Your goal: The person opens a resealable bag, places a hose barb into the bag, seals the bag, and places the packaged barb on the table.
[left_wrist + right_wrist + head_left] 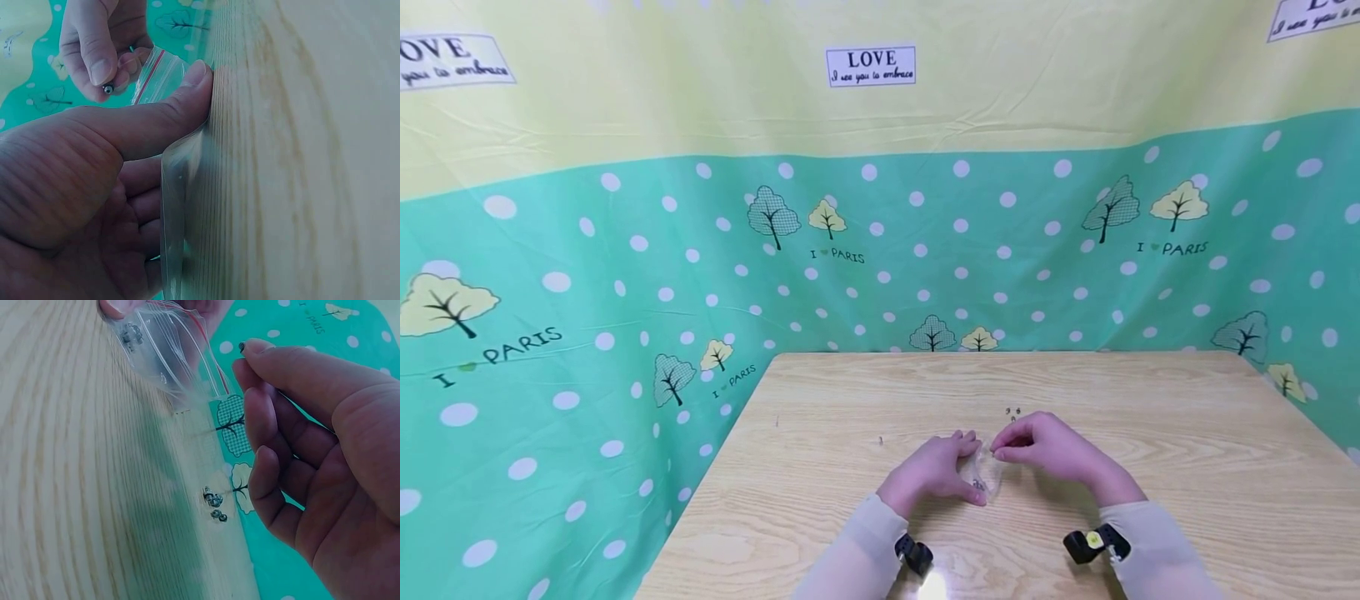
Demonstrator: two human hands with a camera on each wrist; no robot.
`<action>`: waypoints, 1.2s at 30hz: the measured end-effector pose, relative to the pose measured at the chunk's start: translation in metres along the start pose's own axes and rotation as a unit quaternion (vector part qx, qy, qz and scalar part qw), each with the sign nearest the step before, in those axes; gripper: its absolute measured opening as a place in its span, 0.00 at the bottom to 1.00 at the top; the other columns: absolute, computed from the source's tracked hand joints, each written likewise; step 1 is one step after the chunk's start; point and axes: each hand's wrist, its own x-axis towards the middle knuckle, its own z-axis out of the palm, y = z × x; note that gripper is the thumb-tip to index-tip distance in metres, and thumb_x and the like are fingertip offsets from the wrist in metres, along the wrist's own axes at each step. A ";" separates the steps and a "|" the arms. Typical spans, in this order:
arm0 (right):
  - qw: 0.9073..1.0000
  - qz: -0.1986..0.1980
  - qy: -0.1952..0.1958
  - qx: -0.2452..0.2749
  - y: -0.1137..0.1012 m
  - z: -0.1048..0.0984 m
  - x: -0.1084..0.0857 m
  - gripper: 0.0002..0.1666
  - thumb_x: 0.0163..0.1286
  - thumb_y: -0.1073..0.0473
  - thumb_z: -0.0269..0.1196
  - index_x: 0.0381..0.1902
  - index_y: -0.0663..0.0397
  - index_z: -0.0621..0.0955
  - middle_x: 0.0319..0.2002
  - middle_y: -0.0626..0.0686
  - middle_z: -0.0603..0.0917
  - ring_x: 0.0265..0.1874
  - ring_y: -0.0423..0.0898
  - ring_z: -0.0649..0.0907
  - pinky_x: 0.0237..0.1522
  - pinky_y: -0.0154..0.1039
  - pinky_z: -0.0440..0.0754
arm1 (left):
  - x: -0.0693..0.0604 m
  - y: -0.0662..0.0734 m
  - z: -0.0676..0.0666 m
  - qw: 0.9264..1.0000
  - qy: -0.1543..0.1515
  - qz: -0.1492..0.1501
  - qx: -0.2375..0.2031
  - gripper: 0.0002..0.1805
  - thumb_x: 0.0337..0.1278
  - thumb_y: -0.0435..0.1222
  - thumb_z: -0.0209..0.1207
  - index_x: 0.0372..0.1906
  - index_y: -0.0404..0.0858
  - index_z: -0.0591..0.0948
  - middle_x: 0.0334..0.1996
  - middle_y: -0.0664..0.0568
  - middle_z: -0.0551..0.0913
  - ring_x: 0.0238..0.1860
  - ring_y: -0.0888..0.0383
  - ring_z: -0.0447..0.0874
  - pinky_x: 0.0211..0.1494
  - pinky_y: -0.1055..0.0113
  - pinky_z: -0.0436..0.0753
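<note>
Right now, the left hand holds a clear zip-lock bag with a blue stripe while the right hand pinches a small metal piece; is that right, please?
Not quite: the stripe is red, as the left wrist view shows. The left hand holds the clear zip-lock bag, and the right hand pinches a small metal piece.

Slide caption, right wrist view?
Right hand pinches a small dark part near a clear zip bag held by the left hand; more parts lie on the wooden table.

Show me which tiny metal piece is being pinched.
The piece in the right hand; the other pieces lie on the table or in the clear bag.
</note>
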 end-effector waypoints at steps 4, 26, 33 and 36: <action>1.000 0.004 0.001 0.002 0.000 0.000 0.000 0.11 0.73 0.55 0.73 0.46 0.55 0.92 0.41 0.43 0.91 0.43 0.45 0.87 0.45 0.35 0.85 | 0.000 0.001 -0.001 1.000 -0.001 0.001 0.000 0.52 0.45 0.50 0.84 0.78 0.43 0.75 0.80 0.57 0.68 0.82 0.50 0.62 0.83 0.53 0.65; 1.000 0.015 0.013 0.002 0.004 -0.002 -0.002 0.10 0.73 0.55 0.72 0.47 0.53 0.92 0.41 0.43 0.91 0.42 0.45 0.86 0.44 0.36 0.85 | 0.001 -0.003 0.004 1.000 -0.002 -0.007 -0.006 0.52 0.45 0.50 0.84 0.78 0.44 0.75 0.81 0.59 0.67 0.82 0.53 0.61 0.83 0.55 0.64; 1.000 0.016 0.025 -0.010 0.013 -0.007 -0.002 0.09 0.73 0.56 0.72 0.47 0.52 0.92 0.42 0.44 0.91 0.43 0.44 0.86 0.46 0.37 0.86 | 0.001 -0.002 0.001 1.000 -0.002 -0.007 -0.006 0.52 0.45 0.50 0.84 0.78 0.45 0.74 0.81 0.58 0.67 0.82 0.50 0.61 0.83 0.52 0.64; 0.999 0.022 0.034 -0.013 0.018 -0.010 -0.003 0.09 0.73 0.56 0.72 0.47 0.51 0.92 0.44 0.44 0.91 0.45 0.43 0.87 0.49 0.38 0.86 | 0.000 -0.002 0.001 1.000 -0.002 -0.005 -0.006 0.52 0.45 0.50 0.84 0.78 0.44 0.75 0.81 0.58 0.67 0.82 0.50 0.60 0.83 0.53 0.63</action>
